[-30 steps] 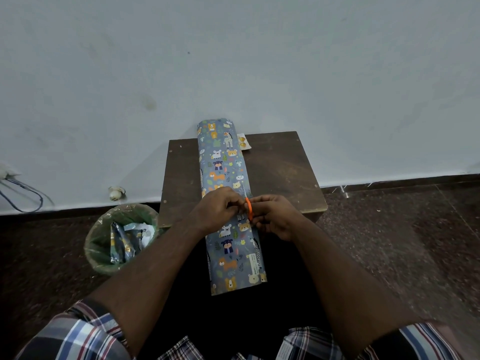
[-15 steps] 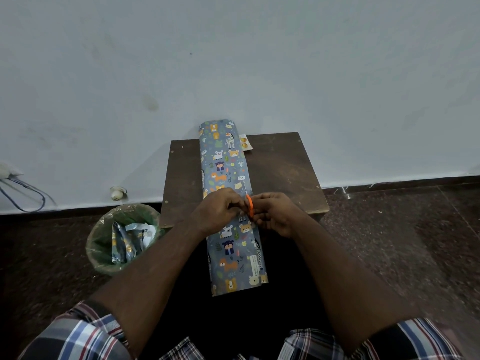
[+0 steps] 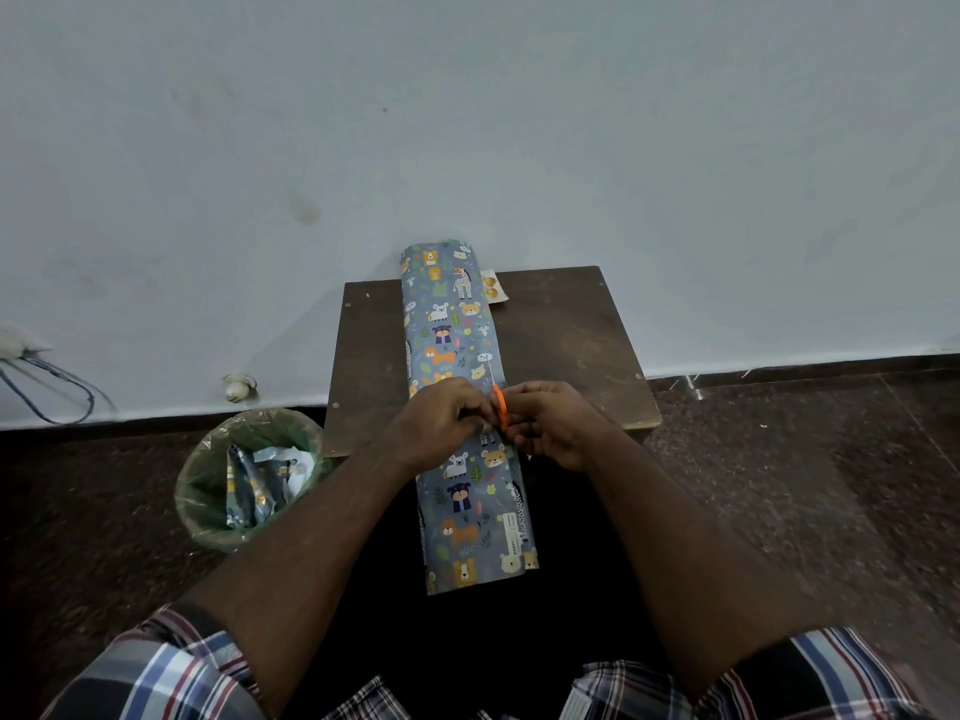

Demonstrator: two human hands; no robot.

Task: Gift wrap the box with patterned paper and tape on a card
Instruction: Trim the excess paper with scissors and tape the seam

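Observation:
A long roll of blue-grey wrapping paper [image 3: 457,335] printed with cartoon animals lies lengthwise across the small brown table [image 3: 561,350], its near end hanging over the front edge. My left hand [image 3: 441,423] rests on the middle of the roll, fingers curled and pinching the paper. My right hand [image 3: 553,426] grips orange-handled scissors [image 3: 500,405], whose thin blade points away along the roll's right edge. A small card [image 3: 493,288] with golden shapes peeks out at the roll's far right. No box is in view.
A green-lined waste bin [image 3: 244,480] holding paper scraps stands on the dark floor left of the table. The table's back edge meets a pale wall. Cables [image 3: 47,387] hang at the far left. Bare tabletop lies right of the roll.
Both hands stay together at the middle of the roll. The scissors have edged slightly away from me along the roll's right edge.

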